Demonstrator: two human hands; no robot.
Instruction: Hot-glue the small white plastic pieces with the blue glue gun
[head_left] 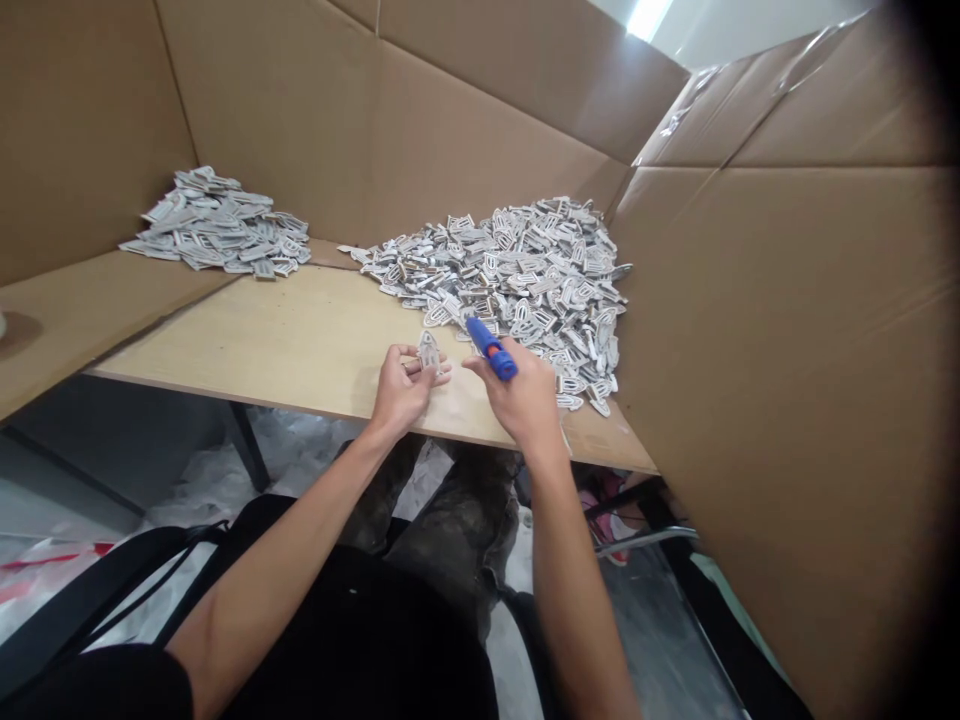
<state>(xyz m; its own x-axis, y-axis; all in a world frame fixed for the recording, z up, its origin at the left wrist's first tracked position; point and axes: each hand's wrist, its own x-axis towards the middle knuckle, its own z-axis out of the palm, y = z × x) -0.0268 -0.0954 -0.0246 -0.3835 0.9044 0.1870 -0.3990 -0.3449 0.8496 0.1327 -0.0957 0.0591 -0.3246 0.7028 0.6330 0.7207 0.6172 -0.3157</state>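
Piece (pixel 429 350) in left hand (pixel 403 390), tool (pixel 480 336) in right (pixel 527 397)

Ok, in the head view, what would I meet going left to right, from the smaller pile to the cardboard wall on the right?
Smaller pile of pale parts → left hand holding one pale part → right hand holding a blue tool → right cardboard wall.

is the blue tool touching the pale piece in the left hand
Apart: the head view shows tabletop between the blue tool and the pale piece in the left hand.
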